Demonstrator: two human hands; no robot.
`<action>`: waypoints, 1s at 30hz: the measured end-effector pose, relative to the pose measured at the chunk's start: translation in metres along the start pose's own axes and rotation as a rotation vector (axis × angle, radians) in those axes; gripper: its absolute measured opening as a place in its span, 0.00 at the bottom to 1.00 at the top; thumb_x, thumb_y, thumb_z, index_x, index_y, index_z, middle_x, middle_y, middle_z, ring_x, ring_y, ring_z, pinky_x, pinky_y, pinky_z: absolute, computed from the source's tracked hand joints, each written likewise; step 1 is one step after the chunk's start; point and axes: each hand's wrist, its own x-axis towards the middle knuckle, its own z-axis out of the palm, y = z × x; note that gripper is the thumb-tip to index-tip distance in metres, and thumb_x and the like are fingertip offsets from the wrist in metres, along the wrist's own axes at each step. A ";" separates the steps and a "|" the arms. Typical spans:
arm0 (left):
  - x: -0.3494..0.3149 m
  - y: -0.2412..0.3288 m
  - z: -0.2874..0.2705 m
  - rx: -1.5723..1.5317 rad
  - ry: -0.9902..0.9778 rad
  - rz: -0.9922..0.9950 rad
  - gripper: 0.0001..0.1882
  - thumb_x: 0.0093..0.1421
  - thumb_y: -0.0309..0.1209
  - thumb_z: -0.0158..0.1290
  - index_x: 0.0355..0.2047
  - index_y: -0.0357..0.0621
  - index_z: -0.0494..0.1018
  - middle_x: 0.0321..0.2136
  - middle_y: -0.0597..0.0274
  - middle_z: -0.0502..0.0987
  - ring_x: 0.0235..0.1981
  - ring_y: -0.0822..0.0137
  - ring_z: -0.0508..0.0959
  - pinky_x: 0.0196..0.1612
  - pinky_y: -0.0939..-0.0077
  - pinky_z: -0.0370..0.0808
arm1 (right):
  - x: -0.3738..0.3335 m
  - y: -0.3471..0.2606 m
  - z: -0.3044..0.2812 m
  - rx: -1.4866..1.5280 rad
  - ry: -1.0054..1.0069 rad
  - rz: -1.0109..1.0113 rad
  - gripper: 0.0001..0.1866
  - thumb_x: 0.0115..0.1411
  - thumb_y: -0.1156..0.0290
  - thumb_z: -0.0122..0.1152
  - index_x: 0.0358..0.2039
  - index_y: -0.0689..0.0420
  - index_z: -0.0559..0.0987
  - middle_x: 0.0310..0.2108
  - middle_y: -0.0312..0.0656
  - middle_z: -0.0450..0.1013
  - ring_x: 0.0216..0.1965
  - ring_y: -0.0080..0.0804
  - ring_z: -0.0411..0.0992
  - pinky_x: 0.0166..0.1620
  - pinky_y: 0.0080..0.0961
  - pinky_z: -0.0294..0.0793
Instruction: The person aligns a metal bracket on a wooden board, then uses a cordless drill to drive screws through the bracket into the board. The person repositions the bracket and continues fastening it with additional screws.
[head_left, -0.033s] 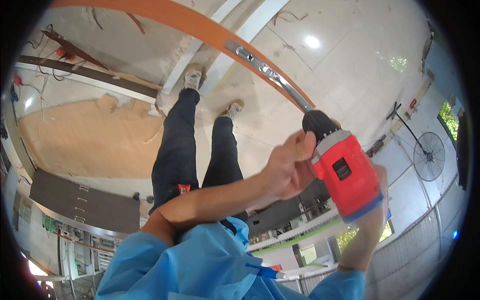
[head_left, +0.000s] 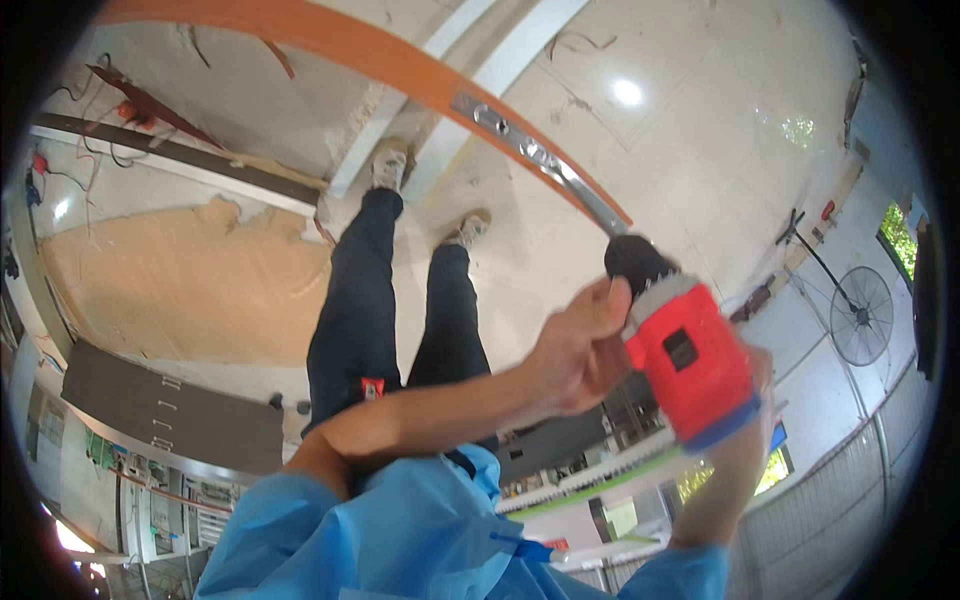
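Observation:
My left hand (head_left: 580, 350) grips the front of a red and grey cordless drill (head_left: 695, 345), its thumb by the collar behind the black chuck (head_left: 635, 262). Around the drill's handle my right hand (head_left: 762, 372) is closed, mostly hidden behind the red body and blue base. The chuck end sits at the near end of a shiny metal lock faceplate (head_left: 540, 155), set into the narrow edge of an orange-brown door (head_left: 385, 60). Whether a bit touches a screw there cannot be made out.
Pale beams (head_left: 465, 120) lie on the tiled floor beyond my feet. Left of my legs is a torn brown sheet (head_left: 180, 285), with cables farther off. A dark drawer cabinet (head_left: 170, 400) stands at the left, a pedestal fan (head_left: 860, 315) at the right.
The view has shifted slightly, and the drill is a little more blurred. Both hands keep the same hold on it, with the chuck still at the faceplate's end.

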 end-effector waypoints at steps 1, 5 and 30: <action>-0.003 0.002 -0.001 0.067 -0.032 0.006 0.34 0.67 0.51 0.56 0.64 0.41 0.62 0.59 0.53 0.73 0.57 0.61 0.75 0.61 0.61 0.72 | -0.003 0.002 0.007 0.004 0.028 -0.040 0.19 0.52 0.69 0.70 0.45 0.57 0.81 0.27 0.41 0.79 0.28 0.34 0.78 0.33 0.30 0.75; -0.009 0.014 -0.011 0.277 -0.048 -0.079 0.38 0.67 0.53 0.56 0.65 0.38 0.60 0.63 0.46 0.68 0.65 0.53 0.70 0.67 0.54 0.67 | -0.016 0.011 0.035 0.193 0.055 0.070 0.17 0.54 0.68 0.70 0.43 0.57 0.80 0.29 0.42 0.79 0.29 0.33 0.79 0.33 0.30 0.76; 0.109 0.190 -0.464 2.976 0.716 -0.621 0.13 0.60 0.41 0.60 0.39 0.49 0.81 0.37 0.55 0.85 0.44 0.49 0.83 0.48 0.56 0.78 | -0.103 0.222 0.456 1.438 0.403 0.820 0.16 0.66 0.65 0.65 0.49 0.59 0.76 0.26 0.29 0.70 0.26 0.14 0.67 0.30 0.18 0.68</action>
